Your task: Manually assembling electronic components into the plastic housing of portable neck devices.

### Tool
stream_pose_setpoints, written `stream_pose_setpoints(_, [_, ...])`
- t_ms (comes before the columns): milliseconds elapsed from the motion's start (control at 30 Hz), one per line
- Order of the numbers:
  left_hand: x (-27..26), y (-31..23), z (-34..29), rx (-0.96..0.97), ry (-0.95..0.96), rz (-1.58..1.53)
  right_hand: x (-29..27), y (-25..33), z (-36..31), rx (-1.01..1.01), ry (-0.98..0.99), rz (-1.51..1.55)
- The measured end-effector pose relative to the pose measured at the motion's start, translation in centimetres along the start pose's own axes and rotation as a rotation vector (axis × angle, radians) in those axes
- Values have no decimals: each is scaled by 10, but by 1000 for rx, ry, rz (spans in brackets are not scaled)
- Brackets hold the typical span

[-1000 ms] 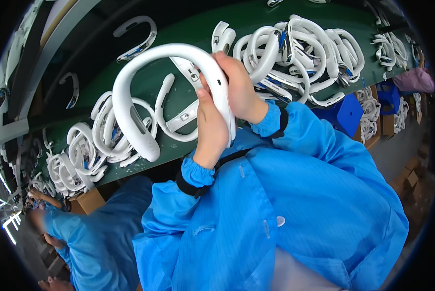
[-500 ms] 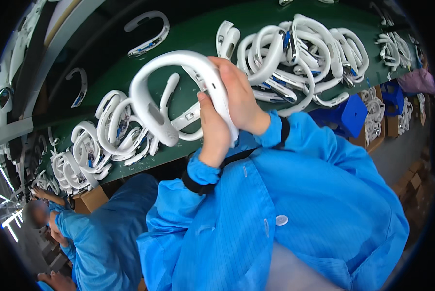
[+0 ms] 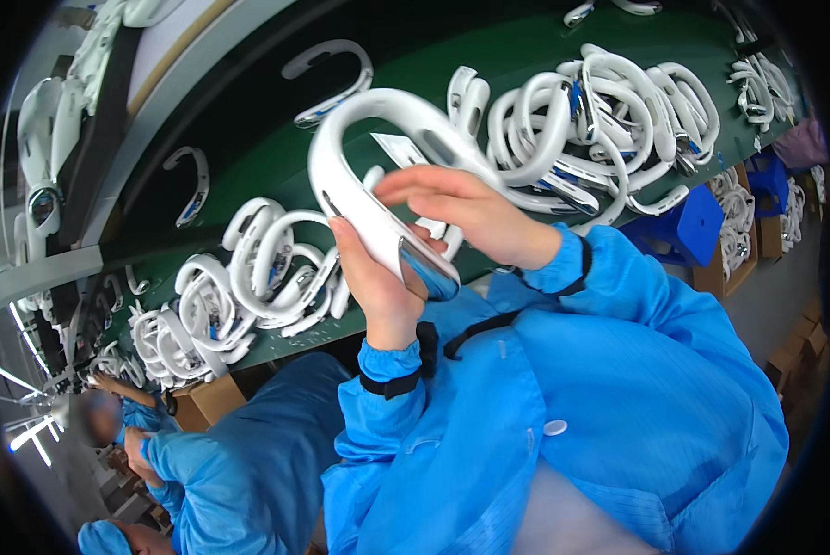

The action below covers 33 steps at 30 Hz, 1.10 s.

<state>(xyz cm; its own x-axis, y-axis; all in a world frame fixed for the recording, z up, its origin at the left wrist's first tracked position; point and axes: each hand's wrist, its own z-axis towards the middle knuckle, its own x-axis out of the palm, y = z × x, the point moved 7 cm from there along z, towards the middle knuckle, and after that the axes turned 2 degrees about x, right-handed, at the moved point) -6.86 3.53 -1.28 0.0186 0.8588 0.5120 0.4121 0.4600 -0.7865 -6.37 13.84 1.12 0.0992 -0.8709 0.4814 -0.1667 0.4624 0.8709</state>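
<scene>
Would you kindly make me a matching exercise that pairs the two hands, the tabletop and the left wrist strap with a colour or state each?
1. left hand
2. right hand
3. tabletop
4. left wrist strap

a. green
b. fingers stretched out
c. black
d. holding a white curved piece

Pairs: 1-d, 2-b, 3-a, 4-c
</scene>
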Motion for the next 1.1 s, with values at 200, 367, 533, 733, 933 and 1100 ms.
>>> stream_pose_setpoints(200, [-6, 1, -9, -228, 164, -149, 23, -11, -11, 244, 194, -53])
stream_pose_setpoints(367, [-8, -3, -10, -284, 399, -275, 36, -6, -10, 245, 158, 17])
stream_pose_setpoints(533, [-12, -3, -19, -341, 329, -178, 44, -3, -16, 275, 101, -125])
stream_pose_setpoints(733, [-20, -15, -24, -332, 151, 198, 48, -10, -20, 354, 82, -104])
stream_pose_setpoints(933, [-12, -30, -21, -360, 309, 160, 52, 0, -10, 177, 90, -152])
stream_pose_setpoints(1100, [9, -30, -29, -336, 646, -303, 62, 10, -9, 174, 146, -23])
